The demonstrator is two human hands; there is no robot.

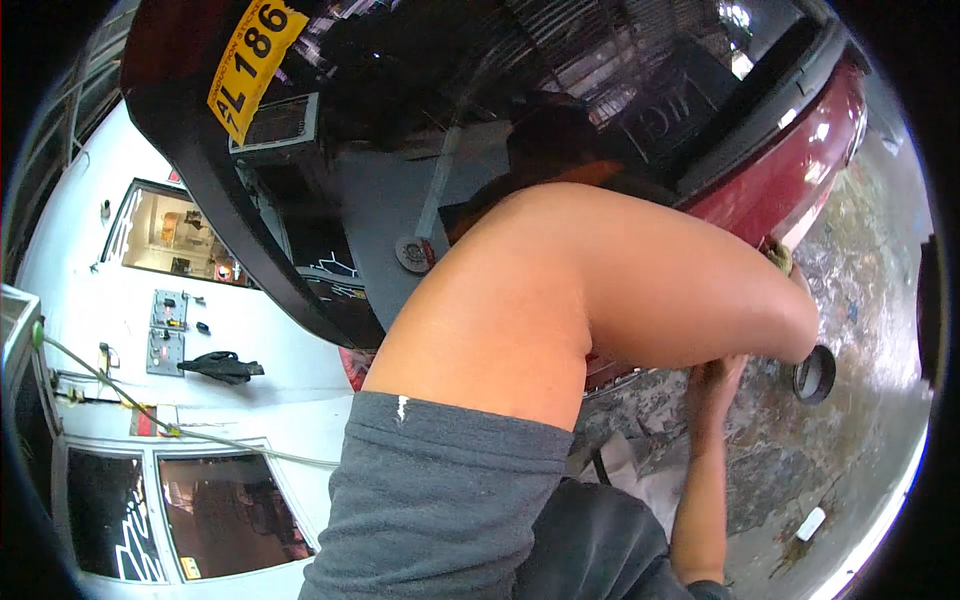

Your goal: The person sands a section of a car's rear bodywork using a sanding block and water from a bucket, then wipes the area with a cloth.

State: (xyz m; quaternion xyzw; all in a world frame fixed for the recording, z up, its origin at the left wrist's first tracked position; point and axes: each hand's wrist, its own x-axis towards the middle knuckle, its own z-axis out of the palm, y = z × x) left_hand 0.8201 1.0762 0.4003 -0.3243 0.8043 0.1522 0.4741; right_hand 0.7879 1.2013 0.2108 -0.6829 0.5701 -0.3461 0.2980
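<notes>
My left arm crosses in front of a dark red car, bent at the elbow. At its far end, my left hand [796,279] is at the glossy red bumper [748,205], mostly hidden behind the forearm. A small yellowish-green piece [776,255] shows at its fingers, against the bumper; I cannot make out its kind. My right arm reaches up from the lower right. Below the left forearm, my right hand [717,371] is near the bumper's lower edge. The forearm covers its fingers, and whatever they may hold is hidden.
The car's dark rear window [400,170] carries a yellow sticker [255,65] and a round decal [412,254]. On the stained concrete floor [770,440] are a black ring-shaped object [816,375], a small white piece [811,523] and a pale crumpled sheet [625,470]. A white wall [290,390] stands left.
</notes>
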